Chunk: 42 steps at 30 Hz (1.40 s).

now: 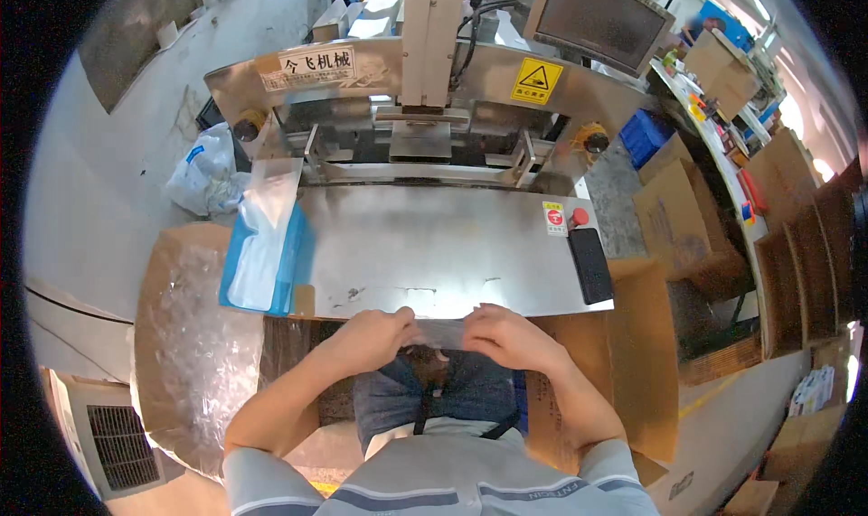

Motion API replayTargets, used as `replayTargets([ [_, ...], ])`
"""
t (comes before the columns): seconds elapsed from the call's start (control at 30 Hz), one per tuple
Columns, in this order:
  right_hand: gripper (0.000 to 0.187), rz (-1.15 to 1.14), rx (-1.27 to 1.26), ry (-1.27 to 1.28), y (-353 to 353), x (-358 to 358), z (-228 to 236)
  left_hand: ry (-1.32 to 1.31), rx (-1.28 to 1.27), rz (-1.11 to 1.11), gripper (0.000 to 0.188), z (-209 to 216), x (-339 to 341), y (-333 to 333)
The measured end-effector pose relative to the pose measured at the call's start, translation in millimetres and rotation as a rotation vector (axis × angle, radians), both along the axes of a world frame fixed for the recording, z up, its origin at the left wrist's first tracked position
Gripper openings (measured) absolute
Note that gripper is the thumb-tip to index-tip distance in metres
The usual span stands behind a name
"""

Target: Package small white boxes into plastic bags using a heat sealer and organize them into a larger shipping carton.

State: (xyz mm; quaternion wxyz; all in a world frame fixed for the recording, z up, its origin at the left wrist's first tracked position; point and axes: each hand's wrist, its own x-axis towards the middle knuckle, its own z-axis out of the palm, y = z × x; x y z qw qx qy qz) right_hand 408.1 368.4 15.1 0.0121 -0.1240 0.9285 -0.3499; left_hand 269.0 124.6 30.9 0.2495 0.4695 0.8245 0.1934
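At the near edge of the metal worktop, a thin, see-through greyish piece, looking like plastic film, stretches between my hands. My left hand has its fingers closed on the left end. Its right end is pinched by my right hand. Both hands are just off the worktop's front edge, above my lap. To the left on the worktop stands a blue box with white and clear plastic bags in it. A black phone lies at the right end.
Behind the worktop rises a machine with a grey vertical housing and a monitor. A red button sits above the phone. A carton of clear plastic stands left, an open cardboard box right. A person is far right.
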Motion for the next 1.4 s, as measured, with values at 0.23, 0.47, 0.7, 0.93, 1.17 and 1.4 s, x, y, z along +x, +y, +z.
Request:
replayTargets([
  [0.23, 0.017, 0.041, -0.132, -0.011, 26.6, -50.6, 4.5, -0.076, 0.048, -0.004, 0.026, 18.4, -49.8, 4.6],
  [0.47, 0.020, -0.215, -0.415, -0.281, 79.7, -129.0, -35.0, -0.194, 0.135, -0.002, 0.027, -8.9, -144.8, 38.0],
  [0.7, 0.023, -0.297, -0.196, -0.072, 121.0, -239.5, -46.6, -0.434, 0.218, 0.227, 0.029, -46.8, -279.0, 102.8],
  [0.93, 0.023, -0.388, 0.093, 0.105, 155.1, -298.8, -31.3, -0.279, 0.392, 0.318, 0.041, -39.3, -318.3, 154.8],
  [1.17, 0.046, -0.360, 0.382, 0.385, 68.8, -266.9, -28.8, 0.289, 0.563, 0.391, 0.050, -55.3, -267.1, 162.3],
  [1.4, 0.060, -0.367, 0.470, 0.341, 58.2, -261.6, -25.6, 0.559, 0.272, 0.329, 0.066, -83.9, -41.7, 76.3],
])
